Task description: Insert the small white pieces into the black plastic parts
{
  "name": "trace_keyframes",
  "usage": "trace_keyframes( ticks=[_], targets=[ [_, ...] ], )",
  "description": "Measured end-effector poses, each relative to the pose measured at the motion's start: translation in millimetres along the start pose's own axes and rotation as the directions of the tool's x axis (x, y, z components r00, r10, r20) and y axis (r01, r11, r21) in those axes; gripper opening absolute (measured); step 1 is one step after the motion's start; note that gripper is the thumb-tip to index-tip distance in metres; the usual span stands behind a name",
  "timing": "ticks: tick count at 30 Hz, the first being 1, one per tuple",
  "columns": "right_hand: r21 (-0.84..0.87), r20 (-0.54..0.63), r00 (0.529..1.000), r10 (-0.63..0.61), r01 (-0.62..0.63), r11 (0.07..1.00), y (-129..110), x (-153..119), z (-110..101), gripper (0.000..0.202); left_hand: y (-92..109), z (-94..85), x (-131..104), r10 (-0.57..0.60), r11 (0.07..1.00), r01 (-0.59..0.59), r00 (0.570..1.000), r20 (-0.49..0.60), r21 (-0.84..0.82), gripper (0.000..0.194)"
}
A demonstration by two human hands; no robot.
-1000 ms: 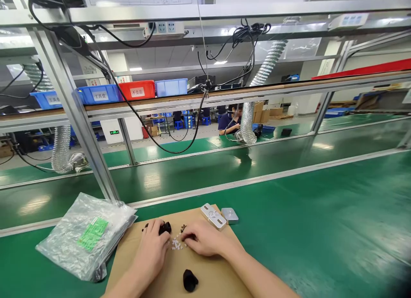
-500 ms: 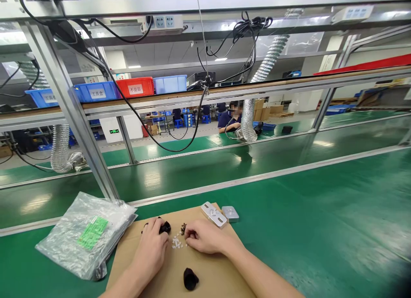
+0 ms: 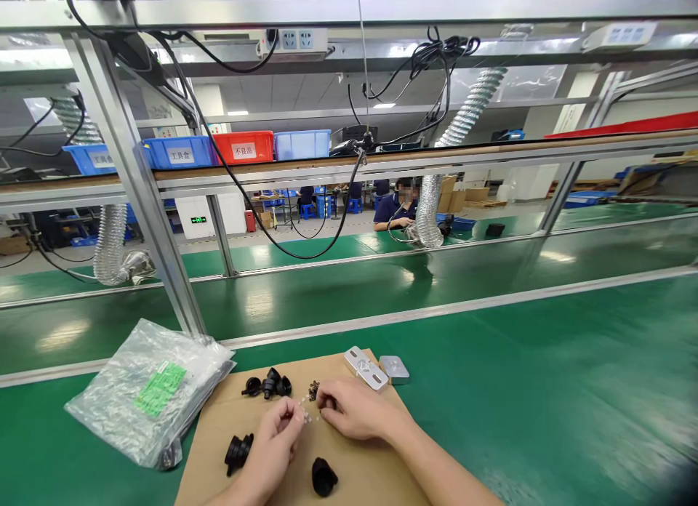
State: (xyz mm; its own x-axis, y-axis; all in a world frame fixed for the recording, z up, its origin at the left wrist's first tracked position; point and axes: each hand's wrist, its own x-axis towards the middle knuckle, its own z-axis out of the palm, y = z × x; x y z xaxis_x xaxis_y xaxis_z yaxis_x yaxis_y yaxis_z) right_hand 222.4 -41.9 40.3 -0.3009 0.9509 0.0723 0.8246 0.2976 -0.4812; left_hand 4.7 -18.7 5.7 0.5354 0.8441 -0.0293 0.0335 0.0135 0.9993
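Observation:
On a brown cardboard sheet, my left hand is closed, thumb against fingers, beside small white pieces; what it holds, if anything, is too small to name. My right hand is curled next to small dark brass-coloured parts, its fingertips pinched near the sheet, their content hidden. Several black plastic parts lie behind my left hand. Another black ribbed part is left of it. A black cup-shaped part lies nearer, between the forearms.
A clear plastic bag with a green label lies at the left. Two silver metal blocks sit at the sheet's back right corner. A metal post rises behind the bag. Across the bench a person sits working.
My left hand has moved from the black parts toward me and right, to the white pieces, uncovering the black parts. My right hand stays nearly in place. The view has shifted slightly.

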Motion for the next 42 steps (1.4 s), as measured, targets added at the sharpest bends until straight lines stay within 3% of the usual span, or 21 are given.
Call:
trace_keyframes(
  ticks=[2, 7, 11, 15, 18, 27, 35, 42],
  targets=[
    [-0.003, 0.017, 1.000, -0.003, 0.003, 1.000, -1.2, -0.5, -0.3, 0.015, -9.1, -2.5, 5.1, -0.056, 0.992, 0.054, 0.998, -0.010, -0.113, 0.049],
    [-0.001, -0.026, 1.000, -0.013, 0.013, 1.000, -1.8, -1.7, -0.1, 0.009, -12.8, -9.6, 11.2, -0.047, 0.973, 0.047, 0.999, 0.005, -0.226, 0.046],
    [0.192, -0.139, 0.990, -0.013, 0.039, 0.981, -7.7, 2.2, 7.3, 0.007, -10.1, -9.2, 11.4, -0.039, 0.963, 0.049, 0.998, 0.042, -0.264, 0.045],
    [0.588, -0.200, 0.980, -0.006, 0.125, 0.799, -17.4, 9.6, 25.1, 0.012, -8.7, -7.7, 11.7, -0.006, 0.954, 0.030, 0.997, 0.082, -0.299, 0.043],
    [0.710, -0.222, 0.975, -0.028, 0.181, 0.680, -20.2, 12.5, 36.5, 0.015, -9.8, -7.3, 12.0, 0.024, 0.949, 0.007, 0.995, 0.093, -0.316, 0.040],
    [0.639, -0.299, 0.954, -0.013, 0.211, 0.740, -19.1, 13.1, 36.8, 0.012, -15.8, -7.8, 12.5, 0.025, 0.936, 0.006, 0.996, 0.085, -0.353, 0.037],
    [0.518, -0.361, 0.932, -0.033, 0.230, 0.824, -22.6, 11.7, 34.1, 0.011, -10.9, -8.4, 11.6, 0.023, 0.961, 0.003, 0.996, 0.089, -0.275, 0.039],
    [0.368, -0.375, 0.904, -0.204, 0.347, 0.863, -29.0, 8.7, 29.9, 0.024, -12.9, -10.7, 14.2, 0.008, 0.917, 0.016, 0.998, 0.060, -0.398, 0.038]
  ],
)
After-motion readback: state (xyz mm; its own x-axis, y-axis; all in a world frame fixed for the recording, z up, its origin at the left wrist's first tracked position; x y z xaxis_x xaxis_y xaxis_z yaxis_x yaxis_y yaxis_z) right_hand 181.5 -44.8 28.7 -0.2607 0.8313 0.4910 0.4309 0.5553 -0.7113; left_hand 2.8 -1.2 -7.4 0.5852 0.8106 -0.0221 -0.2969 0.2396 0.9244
